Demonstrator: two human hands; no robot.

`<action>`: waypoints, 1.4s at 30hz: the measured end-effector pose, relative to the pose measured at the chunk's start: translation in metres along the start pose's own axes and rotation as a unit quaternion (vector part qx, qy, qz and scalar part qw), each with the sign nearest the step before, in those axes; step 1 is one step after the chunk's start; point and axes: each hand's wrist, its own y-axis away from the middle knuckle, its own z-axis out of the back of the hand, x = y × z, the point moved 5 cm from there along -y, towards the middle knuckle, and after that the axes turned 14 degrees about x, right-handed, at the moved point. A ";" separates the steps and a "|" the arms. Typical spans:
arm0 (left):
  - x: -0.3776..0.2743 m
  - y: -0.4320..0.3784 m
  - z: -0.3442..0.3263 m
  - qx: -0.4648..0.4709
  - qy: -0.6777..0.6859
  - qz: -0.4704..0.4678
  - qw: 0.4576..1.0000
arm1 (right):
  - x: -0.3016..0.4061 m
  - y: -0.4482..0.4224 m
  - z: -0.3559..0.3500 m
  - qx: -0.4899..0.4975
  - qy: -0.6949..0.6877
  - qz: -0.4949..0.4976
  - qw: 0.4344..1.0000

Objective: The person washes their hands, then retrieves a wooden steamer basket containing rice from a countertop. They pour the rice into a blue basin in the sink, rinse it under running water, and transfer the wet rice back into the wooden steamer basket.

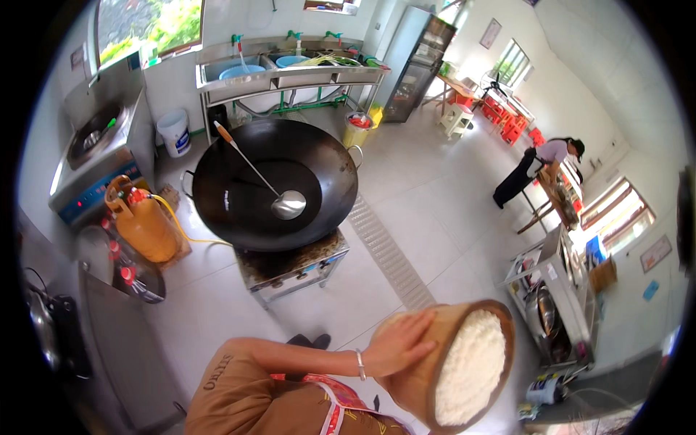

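My left hand (399,343), with a bangle on its wrist, presses on the outer wall of a wooden tub (416,380) and steadies it against the front of my body. The tub tilts to the right, so its round mouth faces that way. White grainy food that looks like rice (472,370) fills it close to the rim. My right hand is out of view. In front of me a large black wok (261,147) rests on a metal gas stove (293,266). A steel ladle (288,205) with a wooden handle end lies inside the wok.
An orange gas cylinder (144,223) stands left of the stove, its yellow hose (182,228) running there. A drain grate (389,250) crosses the floor. Steel sinks (277,81) line the back wall. A steel shelf unit (549,293) is at right; a person (544,157) bends over a table beyond.
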 end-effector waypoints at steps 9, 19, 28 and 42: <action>0.041 -0.155 -0.023 0.020 0.006 -0.067 0.998 | 0.045 -0.181 0.009 -0.004 0.054 -0.017 0.998; 0.103 -0.306 -0.001 -0.016 -0.034 -0.005 0.999 | 0.076 -0.389 -0.032 0.107 0.069 -0.063 0.990; 0.164 -0.395 0.102 -0.142 -0.072 0.073 0.985 | 0.088 -0.543 -0.136 0.251 0.084 -0.099 0.959; 0.314 -0.450 0.299 -0.355 -0.113 0.213 0.903 | 0.069 -0.773 -0.350 0.380 0.148 -0.131 0.904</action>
